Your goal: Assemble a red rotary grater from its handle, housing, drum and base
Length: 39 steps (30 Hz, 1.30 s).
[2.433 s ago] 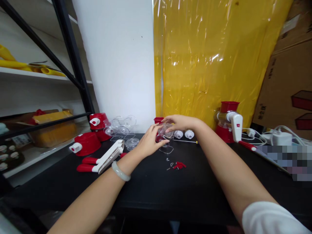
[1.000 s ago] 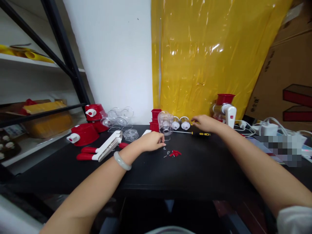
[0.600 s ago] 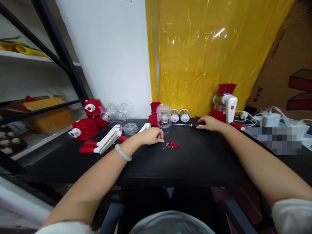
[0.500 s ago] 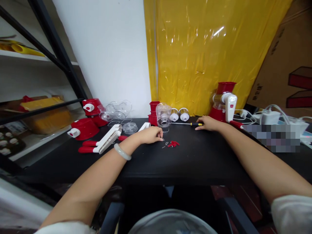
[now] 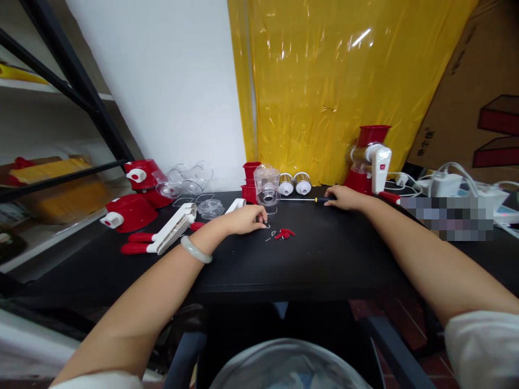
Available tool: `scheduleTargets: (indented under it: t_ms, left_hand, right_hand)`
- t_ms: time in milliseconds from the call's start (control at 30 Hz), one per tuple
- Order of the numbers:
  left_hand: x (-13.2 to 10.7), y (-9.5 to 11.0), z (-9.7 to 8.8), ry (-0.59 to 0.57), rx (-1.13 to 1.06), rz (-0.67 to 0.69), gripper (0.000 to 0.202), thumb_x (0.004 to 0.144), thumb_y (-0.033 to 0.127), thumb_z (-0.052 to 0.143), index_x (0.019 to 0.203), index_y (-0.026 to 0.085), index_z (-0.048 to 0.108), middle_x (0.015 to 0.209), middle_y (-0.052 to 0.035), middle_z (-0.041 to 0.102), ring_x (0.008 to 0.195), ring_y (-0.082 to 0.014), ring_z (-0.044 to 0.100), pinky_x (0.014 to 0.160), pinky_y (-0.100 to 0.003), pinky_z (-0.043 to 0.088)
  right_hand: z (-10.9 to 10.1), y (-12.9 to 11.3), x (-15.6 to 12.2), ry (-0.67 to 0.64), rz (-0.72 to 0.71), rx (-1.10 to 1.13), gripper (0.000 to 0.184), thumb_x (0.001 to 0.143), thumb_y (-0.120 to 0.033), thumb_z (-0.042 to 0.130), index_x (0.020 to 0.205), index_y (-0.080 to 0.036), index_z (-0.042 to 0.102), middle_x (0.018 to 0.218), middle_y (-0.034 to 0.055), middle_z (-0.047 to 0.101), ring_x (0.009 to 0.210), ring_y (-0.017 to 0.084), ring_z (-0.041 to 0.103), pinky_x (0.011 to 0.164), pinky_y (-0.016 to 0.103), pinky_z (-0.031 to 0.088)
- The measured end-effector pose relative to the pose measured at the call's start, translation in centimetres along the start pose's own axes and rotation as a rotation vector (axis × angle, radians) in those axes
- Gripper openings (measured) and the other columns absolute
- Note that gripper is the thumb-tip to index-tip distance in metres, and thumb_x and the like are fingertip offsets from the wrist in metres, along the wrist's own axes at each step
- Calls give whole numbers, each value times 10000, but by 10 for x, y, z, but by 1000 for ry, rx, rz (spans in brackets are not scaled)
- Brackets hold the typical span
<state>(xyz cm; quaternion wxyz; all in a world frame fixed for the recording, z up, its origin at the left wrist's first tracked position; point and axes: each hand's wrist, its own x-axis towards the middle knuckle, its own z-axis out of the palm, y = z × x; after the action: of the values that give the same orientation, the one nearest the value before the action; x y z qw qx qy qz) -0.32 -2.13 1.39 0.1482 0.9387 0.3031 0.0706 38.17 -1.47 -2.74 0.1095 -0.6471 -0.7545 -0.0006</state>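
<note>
My left hand [image 5: 248,219] is low over the table, thumb and fingers pinched on a tiny shiny metal piece [image 5: 267,226]. Just right of the fingertips lie small metal bits [image 5: 273,234] and several small red plastic parts [image 5: 285,234]. My right hand [image 5: 343,198] is closed around the dark handle end of a screwdriver [image 5: 300,200], whose shaft points left along the tabletop. The screwdriver's tip is close to a clear plastic housing [image 5: 266,181]. Behind the shaft lie two grater drums [image 5: 294,183] with white ends.
On the left are red grater bases [image 5: 132,213], white crank handles with red grips [image 5: 174,229], clear housings [image 5: 190,178] and a clear disc [image 5: 210,208]. Red hoppers [image 5: 249,183] stand mid-back. An assembled grater [image 5: 373,162] and white chargers with cables [image 5: 446,185] are at right.
My right fingers have moved further over the screwdriver handle, covering more of it. My left hand stays pinched by the small parts. The camera view has shifted slightly.
</note>
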Motion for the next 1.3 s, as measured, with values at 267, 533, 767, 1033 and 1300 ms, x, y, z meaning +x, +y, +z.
scheduleTargets:
  t_ms: [267,533,767,1033,1300]
  left_hand:
    - [1,1,-1,-27,46,63,72,820,207,593,845,154,634,890,-49,630,740,-141,586,694,-246,429]
    - [-1,-3,-4,71,55,42,44,816,136,542,830,166,570,786,-25,644,701,-143,589,661,-246,429]
    - [-2,-7,-10,113,36,33,52,791,130,584,832,157,598,798,-32,687,723,-138,637,674,-243,465]
    - [2,-13,-7,168,-420,56,186,736,185,713,882,120,618,808,-76,716,773,-158,693,741,-302,548]
    - [1,-8,-18,347,-611,42,227,674,227,787,791,111,631,792,-71,717,753,-140,681,790,-317,549]
  right_hand:
    - [-4,8,0,114,-21,-2,214,790,-279,616,967,-158,627,1005,130,613,921,244,603,869,359,478]
    - [-13,19,-2,226,-48,49,226,751,-267,648,959,-181,629,974,113,595,913,246,597,883,374,473]
    - [-19,17,-5,180,-76,135,219,695,-298,668,888,-200,631,929,77,641,867,232,609,821,364,488]
    - [-31,6,-14,2,-48,407,365,620,-440,741,900,-218,666,910,24,702,854,217,646,826,349,488]
    - [-47,-19,-21,-1,-99,517,469,579,-523,775,925,-219,690,1005,44,706,979,247,634,931,382,449]
